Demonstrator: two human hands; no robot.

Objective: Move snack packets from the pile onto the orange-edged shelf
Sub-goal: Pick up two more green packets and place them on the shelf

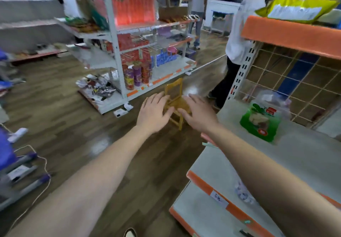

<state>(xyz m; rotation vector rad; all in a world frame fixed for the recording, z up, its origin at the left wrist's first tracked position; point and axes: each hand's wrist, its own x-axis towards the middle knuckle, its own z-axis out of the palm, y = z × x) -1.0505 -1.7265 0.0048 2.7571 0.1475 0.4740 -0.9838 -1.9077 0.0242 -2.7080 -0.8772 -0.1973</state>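
Hands reached forward side by side: left hand [154,111] and right hand [200,111] held nothing, fingers straight and slightly apart. To their right, a green snack packet [259,123] stood on the orange-edged shelf [299,144]. Beyond the hands, a small wooden chair [174,94] stood on the floor.

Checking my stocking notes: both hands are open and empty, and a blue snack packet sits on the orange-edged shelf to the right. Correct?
Not quite: the head view shows the snack packet on the orange-edged shelf is green, not blue. The rest stands: the left hand and right hand are both open and empty.
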